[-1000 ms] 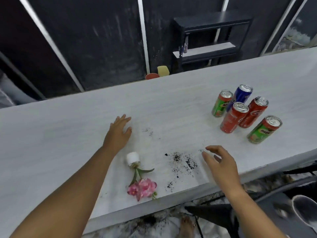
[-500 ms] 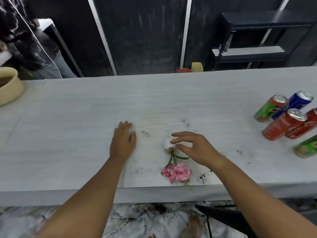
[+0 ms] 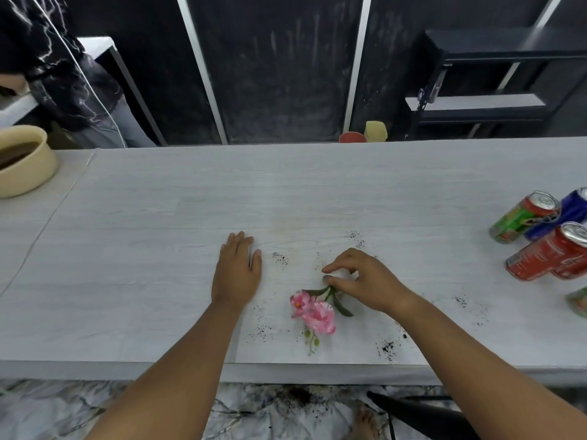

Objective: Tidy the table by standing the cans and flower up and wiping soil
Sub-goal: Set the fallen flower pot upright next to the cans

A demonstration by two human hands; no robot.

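A pink flower [image 3: 314,312] with green leaves lies on its side on the white table [image 3: 158,249]. My right hand [image 3: 362,277] covers its small white pot, fingers curled around it, so the pot is mostly hidden. Flat on the table to the left rests my left hand [image 3: 236,271], holding nothing. Black soil specks [image 3: 387,347] lie scattered around the flower and near the front edge. Several cans stand upright at the right edge: a green and red can [image 3: 521,217], a blue can [image 3: 568,214], a red can [image 3: 549,252].
A beige bowl [image 3: 22,160] with dark contents sits at the table's far left. A person in dark clothing stands beyond it. Behind the table are a black shelf [image 3: 495,74], a red cup [image 3: 351,137] and a yellow cup [image 3: 375,131]. Soil lies on the floor below.
My view has swung left, so the cans slid to the right edge. My right hand moved from the soil patch to the flower pot and closed over it; the flower has turned a little.
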